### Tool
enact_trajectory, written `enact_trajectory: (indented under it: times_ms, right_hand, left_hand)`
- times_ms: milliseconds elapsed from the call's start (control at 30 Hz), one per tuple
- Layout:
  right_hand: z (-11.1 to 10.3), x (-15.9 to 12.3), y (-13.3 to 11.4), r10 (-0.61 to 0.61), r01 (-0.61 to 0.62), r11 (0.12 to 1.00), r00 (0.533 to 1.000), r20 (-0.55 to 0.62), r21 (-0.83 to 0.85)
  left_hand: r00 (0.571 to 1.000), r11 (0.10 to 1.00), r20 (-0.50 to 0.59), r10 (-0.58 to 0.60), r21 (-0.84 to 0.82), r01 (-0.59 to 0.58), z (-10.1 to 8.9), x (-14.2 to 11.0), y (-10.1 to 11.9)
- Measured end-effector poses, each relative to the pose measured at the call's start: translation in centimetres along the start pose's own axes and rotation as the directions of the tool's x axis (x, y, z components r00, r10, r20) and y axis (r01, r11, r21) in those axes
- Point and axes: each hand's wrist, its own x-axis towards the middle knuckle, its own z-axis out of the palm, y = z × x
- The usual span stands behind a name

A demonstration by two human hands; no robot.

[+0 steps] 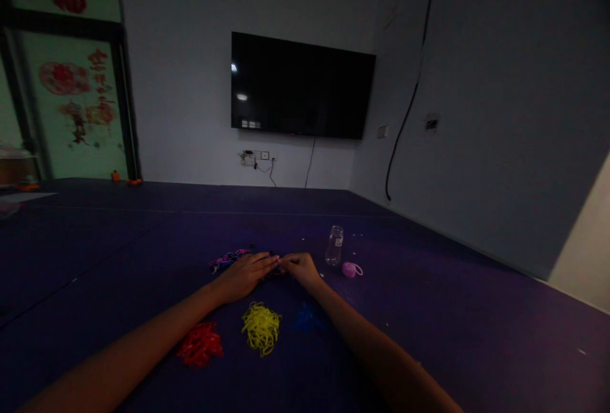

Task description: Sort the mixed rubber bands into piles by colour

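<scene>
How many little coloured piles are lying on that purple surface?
4: a red pile nearest, a yellow pile right of it, a dim blue pile farther right, a mixed-colour pile beside the left hand. The hand may hide more.

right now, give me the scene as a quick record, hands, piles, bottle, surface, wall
left hand: palm down, next to the mixed pile
right hand: fingers bent, close to the left hand's; anything pinched is too small to tell
near piles, left to right: red pile, yellow pile, faint blue pile
bottle: clear, upright, uncapped
pink lid: beside the bottle, loop to the right
surface: dark purple
wall: bears a dark screen
</scene>
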Motion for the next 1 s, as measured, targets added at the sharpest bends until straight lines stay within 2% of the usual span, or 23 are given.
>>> enact_trajectory:
  times_ms: [100,167,233,333,433,500,567,733,900,1000]
  right_hand:
    - [-0.8,-0.2,-0.1,0.136,-0.142,0.986,0.988,0.075,0.088]
    - [-1.7,-0.5,-0.4,0.197,-0.227,0.965,0.957,0.212,0.131]
    - [-2.7,-0.9,-1.0,0.25,-0.317,0.942,0.885,0.394,0.113]
    - [-4.2,-1.4,-2.1,0.33,-0.415,0.91,0.739,0.588,0.012]
    - [-5.2,-1.6,-3.0,0.397,-0.442,0.888,0.606,0.689,-0.123]
    - [-5.6,-1.6,-3.5,0.423,-0.447,0.879,0.563,0.71,-0.168]
    - [-5.7,-1.8,-3.7,0.427,-0.454,0.875,0.563,0.708,-0.166]
    - [-5.9,-2.0,-3.4,0.426,-0.475,0.872,0.61,0.668,-0.123]
    - [-5.9,-1.9,-3.1,0.403,-0.458,0.881,0.603,0.688,-0.115]
    - [-6.0,-1.9,-3.0,0.409,-0.451,0.882,0.584,0.701,-0.14]
  left_hand:
    - [0.999,0.999,-0.046,-0.018,-0.037,0.016,0.1,-0.2,-0.2]
    - [0.997,0.997,-0.065,-0.043,-0.068,0.038,0.1,-0.3,-0.3]
    - [0.995,0.994,-0.072,-0.066,-0.093,0.059,0.1,-0.3,-0.4]
    - [0.992,0.989,-0.076,-0.102,-0.117,0.093,0.1,-0.4,-0.4]
    - [0.988,0.984,-0.082,-0.133,-0.13,0.121,0.1,-0.3,-0.3]
    - [0.987,0.983,-0.084,-0.137,-0.131,0.126,0.2,-0.4,-0.4]
    - [0.986,0.983,-0.087,-0.14,-0.128,0.129,0.3,-0.4,-0.4]
    - [0.984,0.981,-0.095,-0.152,-0.14,0.137,0.4,-0.4,-0.5]
    - [0.978,0.974,-0.1,-0.181,-0.159,0.164,0.3,-0.4,-0.4]
    - [0.976,0.971,-0.098,-0.193,-0.164,0.175,0.2,-0.4,-0.3]
